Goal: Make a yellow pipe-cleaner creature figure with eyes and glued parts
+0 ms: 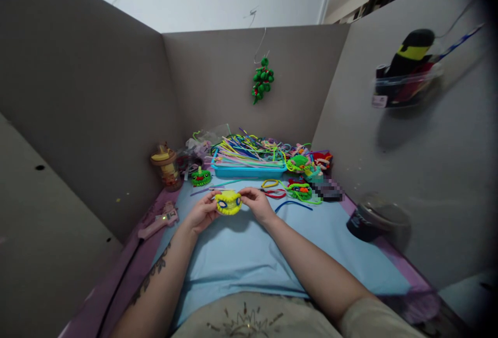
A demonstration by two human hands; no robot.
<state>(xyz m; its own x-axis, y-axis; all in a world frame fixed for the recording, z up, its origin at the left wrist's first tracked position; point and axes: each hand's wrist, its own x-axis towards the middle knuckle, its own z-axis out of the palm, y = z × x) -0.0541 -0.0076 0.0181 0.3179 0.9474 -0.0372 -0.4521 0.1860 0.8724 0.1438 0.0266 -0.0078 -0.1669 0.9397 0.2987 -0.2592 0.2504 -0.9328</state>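
Note:
Between my two hands is a yellow pipe-cleaner figure [229,203] with blue-and-white oval eyes, raised over the light blue cloth. My left hand [204,211] pinches its left side. The fingers of my right hand [256,204] close on its right edge. Behind it lie red-handled scissors [274,193], a bent yellow pipe cleaner [270,184] and a dark blue pipe cleaner [293,204]. A green figure [201,176] with eyes sits beyond my left hand, and another green figure [299,189] lies past my right.
A blue tray [249,172] heaped with colourful pipe cleaners stands at the back. To the left are a pink glue gun [158,223] with its cord and a brown-lidded cup [169,167]. A dark container [365,221] stands right. Grey panels [218,78] enclose the table.

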